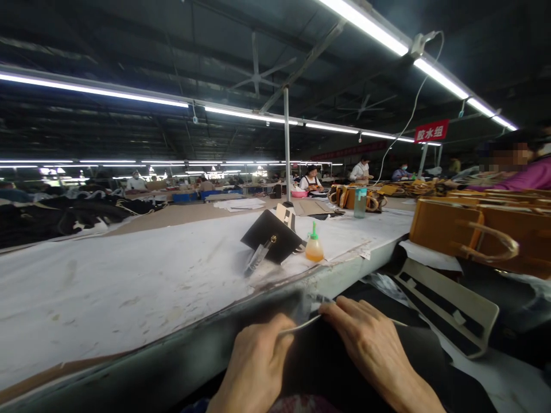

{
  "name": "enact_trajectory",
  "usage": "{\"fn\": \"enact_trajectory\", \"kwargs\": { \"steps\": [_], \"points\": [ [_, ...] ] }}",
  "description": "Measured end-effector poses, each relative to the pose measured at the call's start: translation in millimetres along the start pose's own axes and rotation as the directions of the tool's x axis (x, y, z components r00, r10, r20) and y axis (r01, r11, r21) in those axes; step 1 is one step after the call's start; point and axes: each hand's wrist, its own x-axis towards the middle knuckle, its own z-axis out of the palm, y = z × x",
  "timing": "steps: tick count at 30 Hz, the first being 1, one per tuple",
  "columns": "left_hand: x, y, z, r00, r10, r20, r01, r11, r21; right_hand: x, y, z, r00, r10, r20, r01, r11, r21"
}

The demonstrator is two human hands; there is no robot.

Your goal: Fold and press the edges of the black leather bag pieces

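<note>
A black sheet-like piece [321,361], perhaps bag material, lies across my lap below the table edge. Along its upper edge runs a thin white cord [306,325]. My left hand [260,353] is closed, pinching the cord between thumb and bent fingers. To its right, my right hand [365,338] has its fingers curled over the same edge, gripping the cord and the black piece; its thumb is hidden. A blurred bit of clear plastic [307,304] shows just beyond the fingers.
On the white-covered table [129,281] stand a tilted black panel with a gold fitting [272,236] and a squeeze bottle of amber liquid [314,250]. Farther back is a clear bottle [360,203]. Brown bags [447,226] and a pale frame [451,304] are at right. Co-workers sit beyond.
</note>
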Motion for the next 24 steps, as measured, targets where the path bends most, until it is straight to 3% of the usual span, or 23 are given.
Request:
{"fn": "enact_trajectory", "kwargs": {
  "steps": [2, 4, 7, 10, 15, 18, 20, 24],
  "points": [
    [7, 11, -1.2, 0.992, -0.078, 0.098, 0.046, 0.955, 0.294, 1, -6, 5, 0.999, -0.033, -0.005, 0.033, 0.999, -0.002],
    [13, 22, 5.3, 0.985, -0.122, 0.123, 0.059, 0.902, 0.428, 1, -12, 9, 0.998, -0.065, -0.010, 0.065, 0.998, -0.006],
    [21, 32, 20.2, 0.992, -0.094, 0.090, 0.046, 0.902, 0.429, 3, -17, 11, 0.995, -0.095, -0.027, 0.094, 0.995, -0.026],
    [26, 28, 27.2, 0.996, -0.076, 0.045, 0.051, 0.910, 0.412, 5, -16, 5, 0.991, -0.113, -0.075, 0.108, 0.992, -0.072],
    [25, 8, 11.6, 0.997, -0.061, -0.040, 0.071, 0.926, 0.370, -3, 3, -21, 0.988, -0.105, -0.113, 0.095, 0.991, -0.090],
    [18, -3, -5.6, 0.993, -0.035, -0.112, 0.068, 0.950, 0.304, -12, 24, -35, 0.990, -0.006, -0.138, 0.002, 1.000, -0.024],
    [11, -10, -15.8, 0.985, 0.008, -0.174, 0.033, 0.973, 0.229, -14, 37, -37, 0.980, 0.126, -0.154, -0.114, 0.990, 0.083],
    [-1, -14, -27.0, 0.954, 0.115, -0.276, -0.076, 0.986, 0.151, -6, 47, -31, 0.897, 0.432, -0.097, -0.348, 0.823, 0.448]
  ]
}}
